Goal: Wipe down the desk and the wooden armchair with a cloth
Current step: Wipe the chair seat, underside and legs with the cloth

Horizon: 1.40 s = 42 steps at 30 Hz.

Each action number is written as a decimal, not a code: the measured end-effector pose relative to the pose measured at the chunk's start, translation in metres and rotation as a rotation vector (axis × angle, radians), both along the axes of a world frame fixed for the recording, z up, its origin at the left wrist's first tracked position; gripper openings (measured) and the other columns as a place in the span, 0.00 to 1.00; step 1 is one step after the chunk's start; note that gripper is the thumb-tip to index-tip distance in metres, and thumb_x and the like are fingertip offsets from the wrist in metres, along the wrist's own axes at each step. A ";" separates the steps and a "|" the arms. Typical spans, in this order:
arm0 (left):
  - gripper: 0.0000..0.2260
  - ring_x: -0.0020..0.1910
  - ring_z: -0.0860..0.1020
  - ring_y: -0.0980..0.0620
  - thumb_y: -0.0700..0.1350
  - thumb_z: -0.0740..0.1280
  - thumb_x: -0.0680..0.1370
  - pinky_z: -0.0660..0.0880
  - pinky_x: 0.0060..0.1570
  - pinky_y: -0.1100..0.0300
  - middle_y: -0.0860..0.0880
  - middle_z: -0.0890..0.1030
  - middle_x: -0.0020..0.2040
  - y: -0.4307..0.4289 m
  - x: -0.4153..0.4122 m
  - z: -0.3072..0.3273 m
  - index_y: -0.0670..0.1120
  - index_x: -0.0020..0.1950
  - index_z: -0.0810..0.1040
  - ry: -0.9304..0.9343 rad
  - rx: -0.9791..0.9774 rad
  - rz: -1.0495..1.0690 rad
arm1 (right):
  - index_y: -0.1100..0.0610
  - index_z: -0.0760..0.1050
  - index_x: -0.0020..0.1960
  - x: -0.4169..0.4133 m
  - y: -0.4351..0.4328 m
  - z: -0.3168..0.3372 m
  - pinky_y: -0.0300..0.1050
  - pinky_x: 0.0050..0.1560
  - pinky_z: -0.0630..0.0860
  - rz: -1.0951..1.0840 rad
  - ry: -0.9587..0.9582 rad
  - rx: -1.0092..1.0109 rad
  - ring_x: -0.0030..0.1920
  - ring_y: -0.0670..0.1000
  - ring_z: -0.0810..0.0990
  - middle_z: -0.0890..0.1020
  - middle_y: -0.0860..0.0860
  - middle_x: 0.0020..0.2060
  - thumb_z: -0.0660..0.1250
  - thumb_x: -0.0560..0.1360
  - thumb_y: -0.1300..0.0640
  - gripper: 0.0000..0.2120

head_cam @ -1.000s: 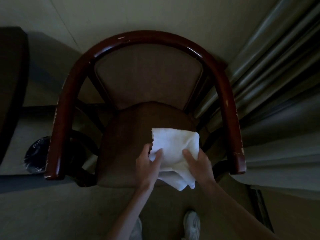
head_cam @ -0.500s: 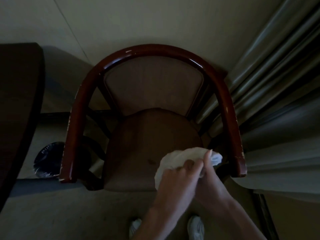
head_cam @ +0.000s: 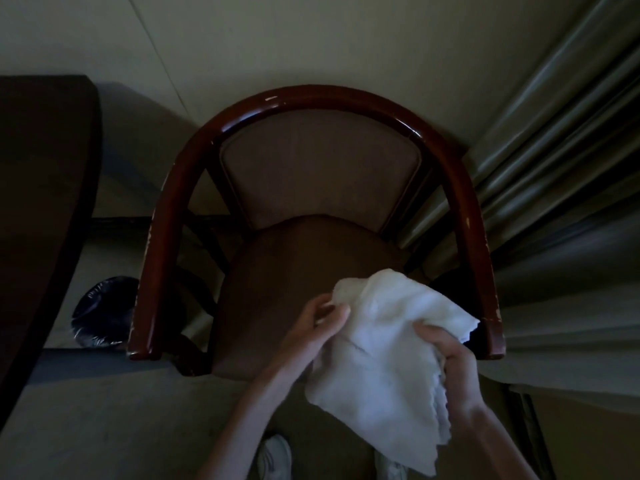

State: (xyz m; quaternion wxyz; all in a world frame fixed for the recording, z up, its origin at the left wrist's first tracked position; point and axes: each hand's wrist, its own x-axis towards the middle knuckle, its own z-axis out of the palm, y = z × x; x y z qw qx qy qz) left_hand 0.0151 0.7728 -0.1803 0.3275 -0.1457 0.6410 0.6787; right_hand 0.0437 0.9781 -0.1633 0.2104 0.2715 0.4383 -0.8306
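The dark table (head_cam: 45,202) stands left of the wooden armchair (head_cam: 161,258), whose glossy rail is chipped. The white, crumpled cloth (head_cam: 388,351) hangs above the seat front. The left hand (head_cam: 320,329) fingers pinch its upper corner; the right hand (head_cam: 453,362) fingers grip its right edge.

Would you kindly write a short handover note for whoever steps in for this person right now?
Hands: left hand pinches the white cloth at its top corner; right hand grips its right edge.
Things: the cloth hangs spread between them over the front right of the armchair seat. The desk is at far left.
Done: this view cannot show which surfaces are wiped.
Left: probably bunch the cloth, wipe the wooden rail, then the desk if needed.
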 end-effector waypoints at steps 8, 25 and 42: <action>0.28 0.56 0.82 0.47 0.60 0.77 0.63 0.80 0.50 0.55 0.49 0.84 0.57 0.018 0.012 -0.016 0.58 0.62 0.77 -0.162 0.324 0.020 | 0.56 0.80 0.55 -0.006 -0.005 0.000 0.53 0.36 0.81 0.191 -0.007 -0.032 0.45 0.62 0.85 0.85 0.62 0.47 0.73 0.56 0.54 0.26; 0.33 0.53 0.83 0.43 0.50 0.83 0.59 0.80 0.49 0.48 0.45 0.84 0.55 0.032 0.003 -0.048 0.51 0.62 0.78 -0.284 0.266 0.177 | 0.54 0.79 0.62 -0.011 0.039 -0.028 0.50 0.49 0.81 0.372 -0.195 -0.197 0.60 0.60 0.80 0.81 0.58 0.61 0.75 0.70 0.47 0.23; 0.21 0.56 0.82 0.46 0.52 0.73 0.73 0.79 0.56 0.45 0.47 0.82 0.59 0.042 -0.057 -0.105 0.54 0.65 0.76 -0.066 0.168 0.388 | 0.50 0.74 0.64 -0.106 0.023 -0.092 0.58 0.59 0.78 0.559 0.036 0.333 0.56 0.55 0.83 0.84 0.53 0.55 0.77 0.69 0.57 0.25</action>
